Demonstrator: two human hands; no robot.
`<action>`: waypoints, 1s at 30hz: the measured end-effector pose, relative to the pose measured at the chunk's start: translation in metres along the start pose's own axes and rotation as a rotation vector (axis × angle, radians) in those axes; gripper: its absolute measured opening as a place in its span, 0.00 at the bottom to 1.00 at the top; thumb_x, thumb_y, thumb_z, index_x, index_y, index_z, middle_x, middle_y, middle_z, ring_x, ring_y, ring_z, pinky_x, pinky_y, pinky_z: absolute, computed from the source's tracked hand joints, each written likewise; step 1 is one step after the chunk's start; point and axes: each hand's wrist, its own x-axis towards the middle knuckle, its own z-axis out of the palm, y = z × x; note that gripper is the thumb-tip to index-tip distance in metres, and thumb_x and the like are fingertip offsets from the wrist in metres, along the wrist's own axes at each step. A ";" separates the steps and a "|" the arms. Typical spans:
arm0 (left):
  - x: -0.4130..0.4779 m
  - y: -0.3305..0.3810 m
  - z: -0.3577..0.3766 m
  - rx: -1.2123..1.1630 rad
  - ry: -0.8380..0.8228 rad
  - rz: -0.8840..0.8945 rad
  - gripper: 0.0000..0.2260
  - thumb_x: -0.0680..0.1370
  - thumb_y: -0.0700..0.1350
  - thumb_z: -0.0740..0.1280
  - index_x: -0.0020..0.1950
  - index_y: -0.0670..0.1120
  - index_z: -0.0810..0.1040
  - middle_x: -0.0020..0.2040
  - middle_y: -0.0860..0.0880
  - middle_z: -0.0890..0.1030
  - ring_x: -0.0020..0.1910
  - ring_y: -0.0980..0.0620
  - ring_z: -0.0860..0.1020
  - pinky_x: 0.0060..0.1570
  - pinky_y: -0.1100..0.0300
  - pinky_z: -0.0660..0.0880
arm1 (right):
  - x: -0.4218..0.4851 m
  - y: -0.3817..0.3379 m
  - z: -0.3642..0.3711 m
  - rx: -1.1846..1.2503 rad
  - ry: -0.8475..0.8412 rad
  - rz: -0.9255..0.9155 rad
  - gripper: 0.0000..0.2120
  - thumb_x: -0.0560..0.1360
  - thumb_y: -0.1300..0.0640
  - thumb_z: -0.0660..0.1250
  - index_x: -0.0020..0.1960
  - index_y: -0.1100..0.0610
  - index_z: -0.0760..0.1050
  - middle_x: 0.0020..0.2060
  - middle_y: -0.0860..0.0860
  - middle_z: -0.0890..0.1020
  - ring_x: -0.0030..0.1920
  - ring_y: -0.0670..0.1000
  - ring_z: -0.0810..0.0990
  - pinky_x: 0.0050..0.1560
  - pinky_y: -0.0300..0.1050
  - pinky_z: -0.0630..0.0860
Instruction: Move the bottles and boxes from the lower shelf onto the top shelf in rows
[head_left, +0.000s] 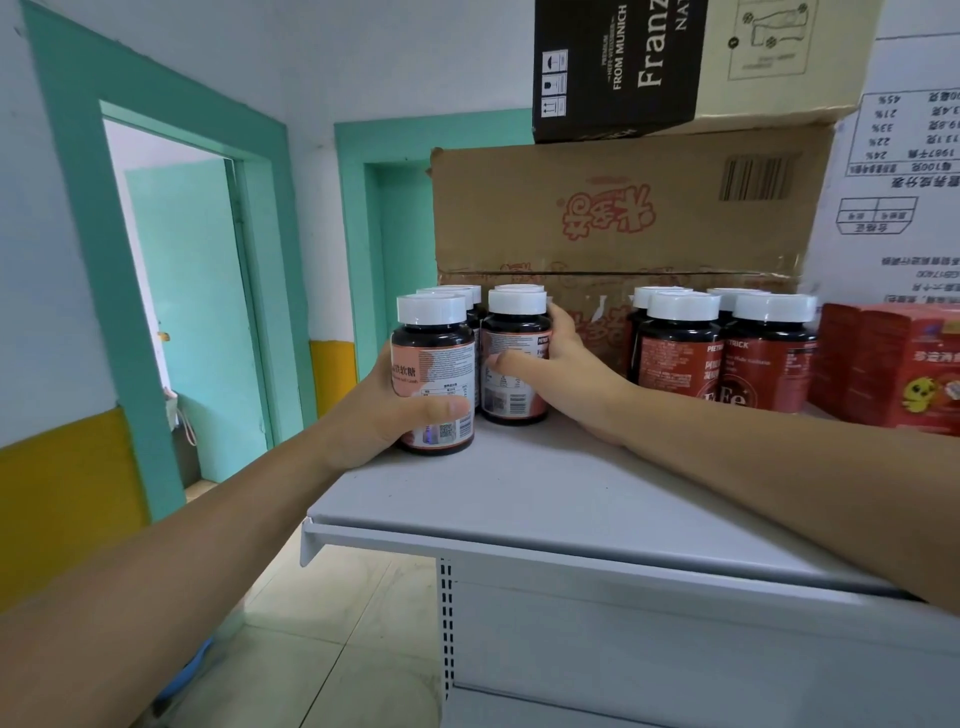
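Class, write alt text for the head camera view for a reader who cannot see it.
The left hand grips one white-capped bottle and the right hand grips its neighbour on a grey top shelf. Red-labelled bottles and red boxes stand to the right, cartons behind.

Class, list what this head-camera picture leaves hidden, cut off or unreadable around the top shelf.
Head view: rear bottles, only caps show behind the front bottles.
Red boxes, cut by the right edge.
Lower shelf, out of sight below the top shelf.
Label small print, too small to read.
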 end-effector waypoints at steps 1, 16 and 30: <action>0.000 -0.001 0.000 0.001 -0.008 0.000 0.49 0.57 0.61 0.80 0.73 0.47 0.66 0.65 0.50 0.79 0.64 0.52 0.78 0.63 0.56 0.75 | 0.000 0.000 0.000 -0.003 -0.001 0.002 0.53 0.57 0.38 0.73 0.75 0.39 0.49 0.70 0.48 0.67 0.70 0.52 0.67 0.71 0.57 0.66; -0.001 0.000 -0.002 0.030 -0.041 -0.055 0.48 0.59 0.63 0.79 0.74 0.52 0.65 0.66 0.53 0.78 0.65 0.54 0.77 0.62 0.60 0.74 | -0.006 -0.006 0.000 -0.048 0.006 0.072 0.55 0.56 0.37 0.73 0.75 0.43 0.47 0.69 0.50 0.68 0.68 0.53 0.70 0.70 0.57 0.68; -0.074 0.107 -0.001 0.970 -0.228 -0.435 0.51 0.54 0.84 0.54 0.66 0.52 0.74 0.59 0.52 0.79 0.60 0.49 0.78 0.63 0.52 0.73 | -0.103 -0.067 -0.047 -0.491 -0.428 0.053 0.15 0.77 0.51 0.66 0.63 0.49 0.74 0.56 0.49 0.79 0.57 0.50 0.78 0.58 0.42 0.74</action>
